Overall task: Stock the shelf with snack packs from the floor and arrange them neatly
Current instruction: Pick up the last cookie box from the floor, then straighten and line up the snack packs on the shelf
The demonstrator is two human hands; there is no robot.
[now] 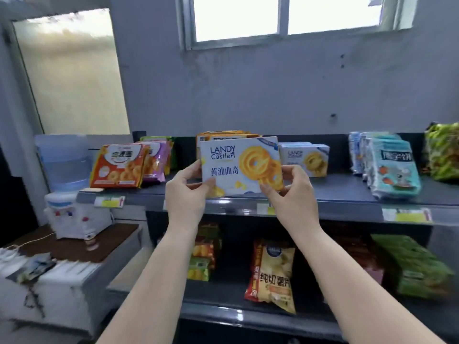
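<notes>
Both hands grip one cookie box (241,166) by its lower corners, left hand (188,192) and right hand (290,192) equally near. Its long axis runs level along the upper shelf (347,192), front edge; matching boxes (304,158) stand just right, behind.

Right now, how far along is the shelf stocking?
Partly done. The top shelf already holds orange snack packs, a second cookie box and teal packs standing in rows. In hand: the left hand and right hand hold a blue cookie box upright at the shelf's front edge. Left: setting it in line; gaps remain on the shelf. The floor is out of view.
</notes>
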